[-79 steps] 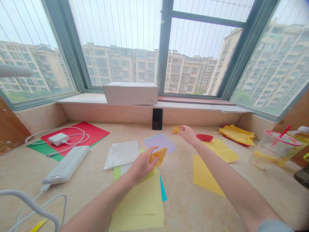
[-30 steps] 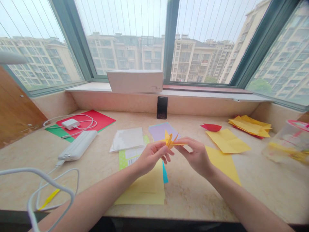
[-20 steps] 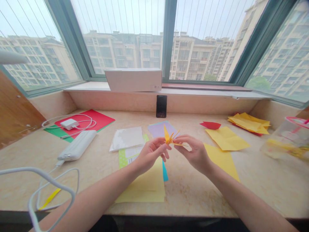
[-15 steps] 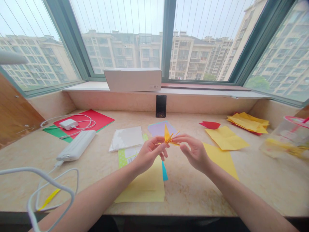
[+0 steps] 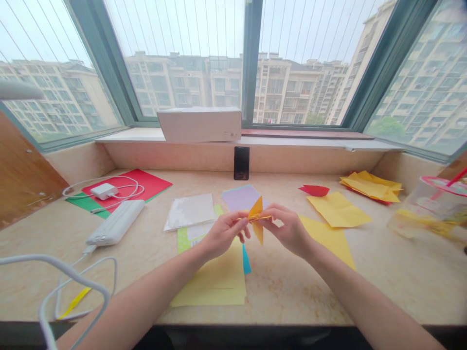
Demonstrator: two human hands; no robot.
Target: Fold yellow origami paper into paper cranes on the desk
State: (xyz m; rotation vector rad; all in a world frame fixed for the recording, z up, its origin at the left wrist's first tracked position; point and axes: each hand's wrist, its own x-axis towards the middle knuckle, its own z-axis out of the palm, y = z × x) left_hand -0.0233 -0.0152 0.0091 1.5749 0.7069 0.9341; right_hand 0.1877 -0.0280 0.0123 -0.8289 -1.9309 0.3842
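A small folded orange paper figure [image 5: 256,219] hangs above the desk between my two hands. My left hand [image 5: 223,236] pinches its left side and my right hand [image 5: 288,231] pinches its right side. One pointed flap stands up and another hangs down. Below my hands lies a stack of pale yellow paper [image 5: 215,279] with a blue sheet edge [image 5: 246,260] and a lilac sheet [image 5: 241,197] behind.
Yellow sheets [image 5: 337,210] and a red folded piece [image 5: 314,190] lie right. A clear cup with a pink lid [image 5: 432,206] stands far right. A white power bank [image 5: 116,228], charger on red paper [image 5: 104,190], a black phone [image 5: 241,163] and a white box [image 5: 200,124] are also here.
My right hand came back from the far side of the desk and joined the left on the orange paper figure. The figure has been turned, so one flap now points down.
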